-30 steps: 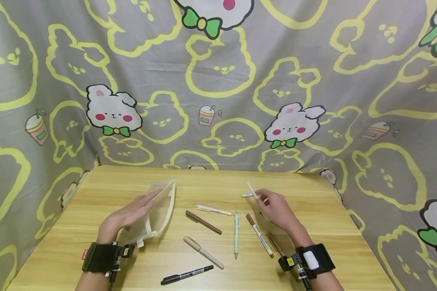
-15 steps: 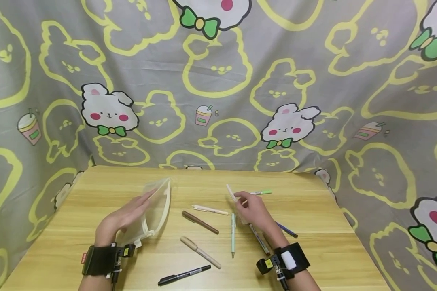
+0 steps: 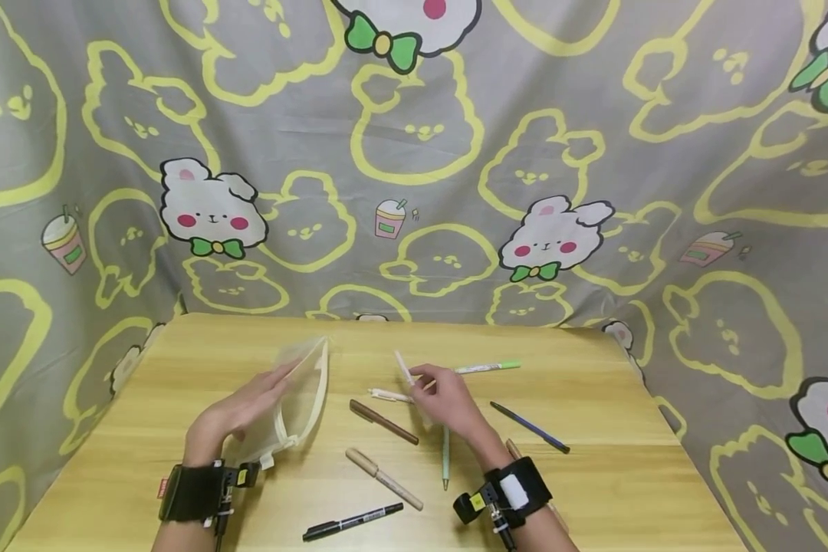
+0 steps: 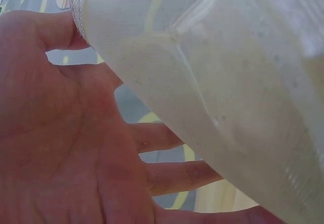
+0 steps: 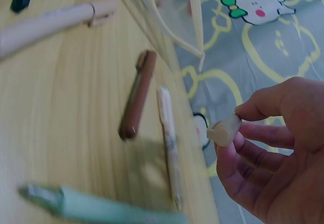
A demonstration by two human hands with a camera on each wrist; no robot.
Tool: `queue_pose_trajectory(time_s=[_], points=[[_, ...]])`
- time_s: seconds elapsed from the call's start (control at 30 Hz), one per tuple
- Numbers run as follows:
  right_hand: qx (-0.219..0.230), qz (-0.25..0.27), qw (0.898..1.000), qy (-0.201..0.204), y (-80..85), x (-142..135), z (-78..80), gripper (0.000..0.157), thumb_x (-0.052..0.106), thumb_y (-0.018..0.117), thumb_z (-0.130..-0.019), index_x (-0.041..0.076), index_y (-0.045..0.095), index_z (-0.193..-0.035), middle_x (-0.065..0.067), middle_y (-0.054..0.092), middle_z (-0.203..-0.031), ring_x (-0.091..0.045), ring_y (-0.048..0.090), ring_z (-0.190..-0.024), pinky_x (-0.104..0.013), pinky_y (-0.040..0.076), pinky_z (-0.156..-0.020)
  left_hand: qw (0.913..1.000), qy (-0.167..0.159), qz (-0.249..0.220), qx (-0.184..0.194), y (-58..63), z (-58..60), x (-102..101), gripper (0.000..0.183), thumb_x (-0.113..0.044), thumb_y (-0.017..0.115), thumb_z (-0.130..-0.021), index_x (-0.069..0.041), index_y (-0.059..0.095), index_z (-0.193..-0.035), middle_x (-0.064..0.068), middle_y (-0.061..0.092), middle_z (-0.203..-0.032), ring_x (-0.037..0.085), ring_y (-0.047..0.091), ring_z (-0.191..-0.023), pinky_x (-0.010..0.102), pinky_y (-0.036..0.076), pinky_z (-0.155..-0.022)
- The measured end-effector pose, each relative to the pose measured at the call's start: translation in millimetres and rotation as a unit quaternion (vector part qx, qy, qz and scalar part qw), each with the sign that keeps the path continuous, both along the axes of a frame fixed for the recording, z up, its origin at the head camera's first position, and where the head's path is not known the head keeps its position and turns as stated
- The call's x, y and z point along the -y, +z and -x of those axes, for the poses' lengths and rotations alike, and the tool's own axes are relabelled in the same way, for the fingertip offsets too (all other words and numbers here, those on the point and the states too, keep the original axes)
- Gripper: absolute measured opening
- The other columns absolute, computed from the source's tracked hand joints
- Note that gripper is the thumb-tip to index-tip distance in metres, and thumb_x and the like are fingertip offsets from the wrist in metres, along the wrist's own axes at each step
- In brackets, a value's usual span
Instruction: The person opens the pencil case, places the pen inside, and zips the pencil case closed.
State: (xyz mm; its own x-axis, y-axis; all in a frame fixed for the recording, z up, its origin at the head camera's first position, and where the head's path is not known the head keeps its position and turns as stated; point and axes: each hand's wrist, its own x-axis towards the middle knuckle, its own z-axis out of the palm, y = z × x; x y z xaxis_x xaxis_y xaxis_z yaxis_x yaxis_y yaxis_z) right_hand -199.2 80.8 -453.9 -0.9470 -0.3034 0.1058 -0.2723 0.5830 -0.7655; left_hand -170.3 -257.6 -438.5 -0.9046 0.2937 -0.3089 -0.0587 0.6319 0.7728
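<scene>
A translucent zip pouch stands tilted on the left of the table, its mouth spread toward the right. My left hand rests on its outer left side with straight fingers; the left wrist view has the pouch wall in front of those fingers. Between thumb and fingers, my right hand pinches a pale pen, raised above the table. Seen nearly end-on in the right wrist view, this pale pen shows a clip. Beneath the right hand lie a white pen and a mint-green pen, each partly covered.
A brown pen, a beige marker and a black marker lie between the hands. Farther right are a green-tipped pen and a blue pen. A patterned curtain hangs behind the table.
My right hand has moved left with the pale pen, from the table's right side to above the white pen. The green-tipped and blue pens are now uncovered. Left hand and pouch have stayed put.
</scene>
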Motion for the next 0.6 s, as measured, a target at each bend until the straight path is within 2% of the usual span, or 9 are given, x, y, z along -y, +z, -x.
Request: queue_pose_trajectory(time_s=[0.17,0.33,0.6], points=[[0.018,0.008,1.000,0.012,-0.8,18,-2.7,0.031,0.012,0.063,-0.093,0.002,0.067,-0.122,-0.008,0.068,-0.092,-0.018,0.064,-0.075,-0.028,0.055,-0.055,0.9998,-0.014,0.004,-0.014,-0.5,-2.2,-1,0.065,-0.050,0.025,-0.106,-0.016,0.010,-0.160,0.033,-0.003,-0.158,0.064,0.000,-0.134,0.087,0.035,-0.061],[0.026,0.026,0.999,0.026,-3.6,35,-1.4,0.029,0.011,0.064,-0.092,0.001,0.068,-0.120,-0.009,0.069,-0.091,-0.016,0.065,-0.072,-0.026,0.056,-0.056,0.9999,-0.001,0.006,0.009,0.8,-5.4,-2,0.065,-0.051,0.026,-0.106,-0.019,0.010,-0.160,0.032,-0.005,-0.158,0.065,-0.002,-0.134,0.085,0.038,-0.060],[0.062,0.051,0.996,0.039,-1.6,64,-1.8,0.030,0.013,0.065,-0.092,0.003,0.068,-0.120,-0.007,0.069,-0.091,-0.011,0.063,-0.069,-0.023,0.055,-0.054,0.9999,0.000,0.006,0.008,1.0,-4.4,-3,0.064,-0.049,0.026,-0.106,-0.018,0.009,-0.160,0.033,-0.007,-0.158,0.064,-0.006,-0.134,0.083,0.040,-0.059]])
